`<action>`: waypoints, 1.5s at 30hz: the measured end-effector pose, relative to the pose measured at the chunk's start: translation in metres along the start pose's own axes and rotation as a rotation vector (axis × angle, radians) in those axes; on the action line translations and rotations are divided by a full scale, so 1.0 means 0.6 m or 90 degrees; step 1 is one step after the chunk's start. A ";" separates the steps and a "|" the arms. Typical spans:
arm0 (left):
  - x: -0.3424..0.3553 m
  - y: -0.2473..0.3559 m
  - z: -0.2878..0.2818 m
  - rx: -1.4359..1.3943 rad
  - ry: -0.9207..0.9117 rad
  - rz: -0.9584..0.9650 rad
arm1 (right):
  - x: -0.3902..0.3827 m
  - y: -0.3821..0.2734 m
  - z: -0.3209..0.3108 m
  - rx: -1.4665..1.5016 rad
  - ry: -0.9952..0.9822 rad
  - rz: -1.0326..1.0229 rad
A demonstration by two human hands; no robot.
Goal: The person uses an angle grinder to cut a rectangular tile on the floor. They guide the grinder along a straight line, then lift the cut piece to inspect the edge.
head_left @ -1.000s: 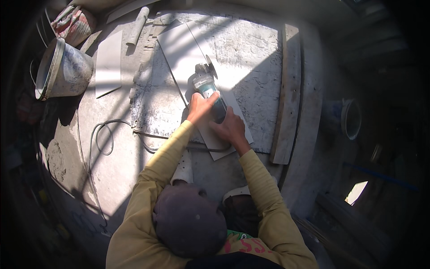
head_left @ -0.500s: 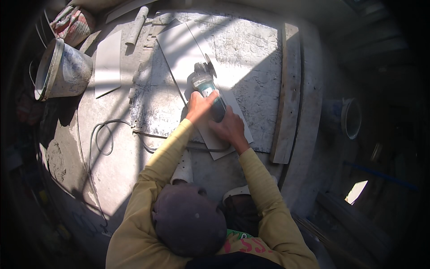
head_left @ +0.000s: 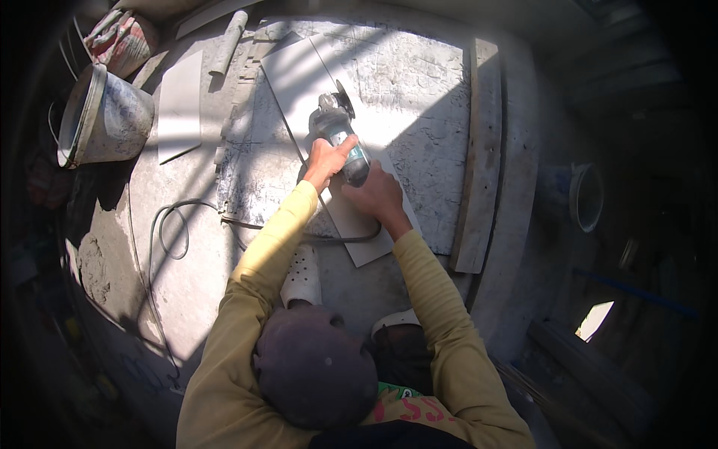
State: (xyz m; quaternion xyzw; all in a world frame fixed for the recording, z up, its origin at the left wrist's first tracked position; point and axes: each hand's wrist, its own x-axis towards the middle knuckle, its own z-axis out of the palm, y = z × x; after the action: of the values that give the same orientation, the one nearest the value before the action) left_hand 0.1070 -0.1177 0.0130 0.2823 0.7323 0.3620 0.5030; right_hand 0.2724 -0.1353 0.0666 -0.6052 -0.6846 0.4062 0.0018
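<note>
Both hands grip one angle grinder (head_left: pixel 345 144), a teal and grey tool with a thin upright disc (head_left: pixel 344 99) at its far right side. My left hand (head_left: pixel 326 161) wraps round the body just behind the head, thumb across the top. Behind it, my right hand (head_left: pixel 380 196) is closed round the rear end. Beneath the tool lies a long pale tile (head_left: pixel 303 78), slanting from far left to near right, with a thin line along its length. Whether the disc touches the tile, I cannot tell. A dark cord (head_left: pixel 351 239) curves from the grinder's rear to the left.
The tile rests on a worn, stained board (head_left: pixel 419 176). A wooden plank (head_left: pixel 479 157) runs along the right. On the left are a dirty white bucket (head_left: pixel 123 123), another tile piece (head_left: pixel 180 108) and a sack (head_left: pixel 123 41). A second bucket (head_left: pixel 587 197) stands in shadow at right.
The angle grinder has moved away from me and slightly left along the tile, with both hands and forearms following. Its disc is farther up the tile.
</note>
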 end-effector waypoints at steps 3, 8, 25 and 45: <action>-0.009 -0.003 0.003 0.040 0.005 -0.016 | -0.009 0.006 0.001 -0.005 -0.006 0.006; -0.038 -0.006 0.007 0.102 0.004 -0.013 | -0.033 0.019 0.009 -0.019 -0.002 0.010; -0.005 -0.022 0.005 0.089 0.004 -0.018 | -0.022 0.016 0.014 0.019 0.026 -0.004; -0.064 -0.014 0.018 0.071 -0.001 0.029 | -0.052 0.037 0.012 -0.013 -0.002 0.009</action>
State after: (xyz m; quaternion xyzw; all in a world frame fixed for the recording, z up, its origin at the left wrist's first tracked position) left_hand 0.1294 -0.1497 0.0239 0.3266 0.7445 0.3316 0.4787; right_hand 0.2957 -0.1664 0.0646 -0.6093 -0.6847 0.3999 -0.0081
